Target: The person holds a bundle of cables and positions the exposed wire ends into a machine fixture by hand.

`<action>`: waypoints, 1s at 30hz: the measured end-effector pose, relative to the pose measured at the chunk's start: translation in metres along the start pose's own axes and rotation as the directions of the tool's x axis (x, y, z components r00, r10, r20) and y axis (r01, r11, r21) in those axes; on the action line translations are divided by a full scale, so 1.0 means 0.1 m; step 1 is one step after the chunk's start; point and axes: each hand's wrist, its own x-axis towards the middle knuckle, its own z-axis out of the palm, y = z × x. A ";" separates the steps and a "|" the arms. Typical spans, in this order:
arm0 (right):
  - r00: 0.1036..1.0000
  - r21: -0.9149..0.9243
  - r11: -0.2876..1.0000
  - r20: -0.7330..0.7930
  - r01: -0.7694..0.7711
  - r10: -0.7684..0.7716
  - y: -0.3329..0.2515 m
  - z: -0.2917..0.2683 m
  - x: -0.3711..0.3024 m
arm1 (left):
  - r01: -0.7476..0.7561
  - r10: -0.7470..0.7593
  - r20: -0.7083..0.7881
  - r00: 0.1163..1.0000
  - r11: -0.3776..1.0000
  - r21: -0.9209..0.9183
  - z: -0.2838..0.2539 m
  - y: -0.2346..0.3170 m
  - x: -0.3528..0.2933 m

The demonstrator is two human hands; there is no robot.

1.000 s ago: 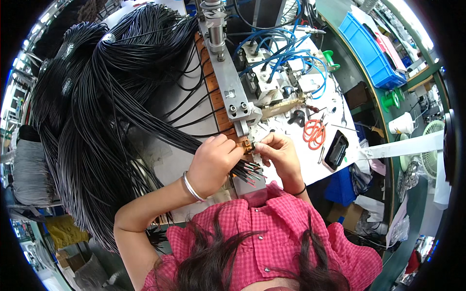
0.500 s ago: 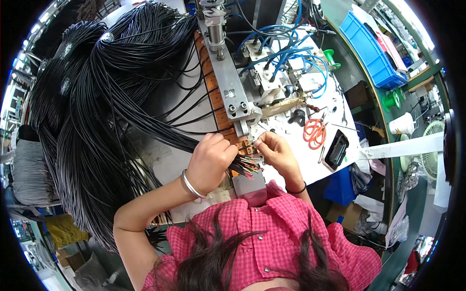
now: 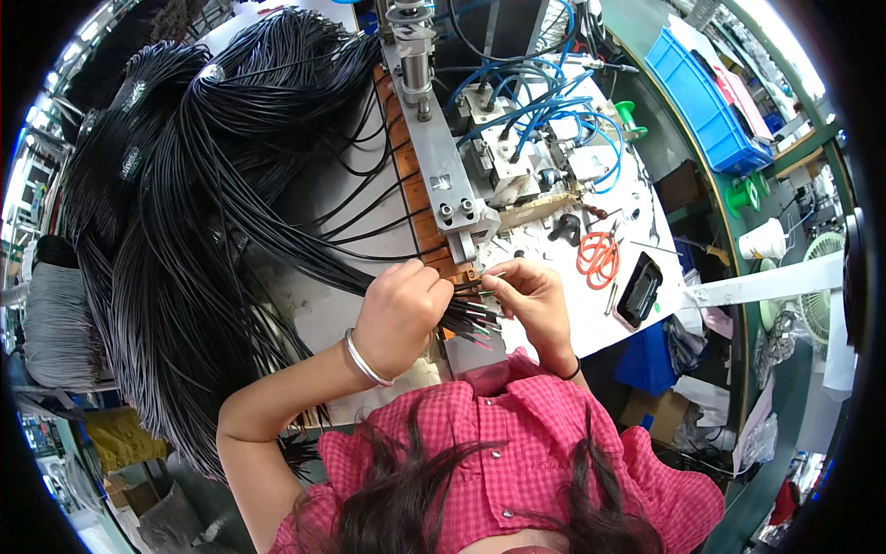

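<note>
My left hand is closed round a bundle of black cables, whose stripped ends with thin coloured wires fan out past my fingers to the right. Just across from it, my right hand pinches the end of one cable between thumb and fingertips, and a bit of green shows there. Both hands are at the near end of an orange-brown slotted rail. Several single black cables run from the left into that rail. A metal clamp bar lies along its right side.
A large heap of black cables covers the left. Beyond the rail stand pneumatic blocks with blue tubes. To the right lie a coil of orange-red tubing, a black case and tools. A blue crate is at far right.
My right hand has shifted slightly right and toward me, fingers still pinched. The fanned wire ends have turned a little; my left hand keeps its hold, moved very slightly.
</note>
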 end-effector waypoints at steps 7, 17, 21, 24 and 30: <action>0.999 0.057 0.998 -0.032 0.038 -0.036 0.06 -0.04 0.01 | 0.024 -0.025 -0.038 0.999 0.999 -0.030 -0.06 0.04 0.05; 0.993 0.144 0.987 0.094 -0.078 0.065 0.02 -0.10 0.05 | 0.012 -0.014 -0.036 0.999 0.999 -0.052 0.00 0.00 0.03; 0.998 0.028 0.999 0.041 -0.045 0.044 0.11 -0.16 0.08 | -0.048 0.047 -0.019 0.999 0.997 -0.054 0.02 -0.01 0.04; 0.998 -0.005 0.998 0.028 -0.059 0.060 0.16 -0.12 0.10 | -0.100 0.100 -0.024 0.995 0.994 -0.042 0.03 -0.03 0.04; 0.967 0.036 0.978 0.160 -0.207 0.199 0.16 -0.16 0.16 | -0.032 0.034 -0.037 0.999 0.998 0.063 0.03 -0.02 0.02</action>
